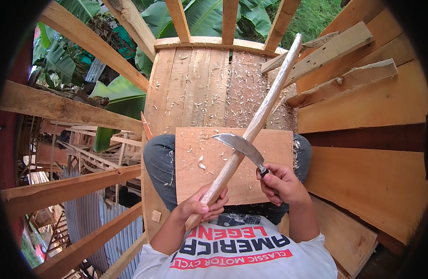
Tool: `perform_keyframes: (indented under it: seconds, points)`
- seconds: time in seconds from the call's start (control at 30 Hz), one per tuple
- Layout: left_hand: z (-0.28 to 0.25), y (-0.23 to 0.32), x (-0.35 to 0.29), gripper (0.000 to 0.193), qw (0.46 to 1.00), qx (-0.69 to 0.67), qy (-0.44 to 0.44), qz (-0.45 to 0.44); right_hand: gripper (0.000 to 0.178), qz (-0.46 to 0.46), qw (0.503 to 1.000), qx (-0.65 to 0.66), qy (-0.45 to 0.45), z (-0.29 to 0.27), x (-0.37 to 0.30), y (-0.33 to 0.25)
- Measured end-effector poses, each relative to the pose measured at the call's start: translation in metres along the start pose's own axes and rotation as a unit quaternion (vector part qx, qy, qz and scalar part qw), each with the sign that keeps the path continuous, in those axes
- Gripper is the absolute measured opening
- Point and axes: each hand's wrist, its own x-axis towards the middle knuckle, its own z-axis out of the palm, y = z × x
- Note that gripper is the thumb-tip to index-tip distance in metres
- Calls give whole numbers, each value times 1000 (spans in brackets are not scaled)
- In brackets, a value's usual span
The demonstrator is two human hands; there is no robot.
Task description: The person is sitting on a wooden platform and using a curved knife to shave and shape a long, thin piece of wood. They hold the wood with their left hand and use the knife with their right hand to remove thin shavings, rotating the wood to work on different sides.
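A long, pale wooden stick [265, 111] with whittled facets slants from my waist up toward the far right. My left hand [203, 203] is wrapped round its lower end. In my right hand [283, 182] is a curved knife [242, 145] with a dark handle, its hooked blade pointing left. The blade lies across the stick's middle in this view; whether it touches the wood I cannot tell. Beneath both, a flat wooden board [190, 176] rests over my lap, with a few curled shavings on it.
Wood shavings [244, 83] litter the plank floor [176, 88] ahead. Wooden railing slats [74, 109] stand at left and front, with banana leaves [123, 95] beyond. Offcut boards [335, 51] lean at the right beside wide planks [367, 181]. A small wood block [156, 215] lies by my left side.
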Motion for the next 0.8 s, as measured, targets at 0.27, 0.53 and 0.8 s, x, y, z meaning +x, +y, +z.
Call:
perform_keyframes:
  seconds: [0.27,0.53,0.8]
  points:
    - [-10,-2,-6,60,999,24,20,12,19,61,996,-63,-25,-1,-4,-2]
    - [-11,2,-7,61,999,42,18,24,17,21,998,-54,26,5,1,-7]
    - [-12,1,-9,61,998,53,11,33,18,12,996,-86,26,-8,3,-8]
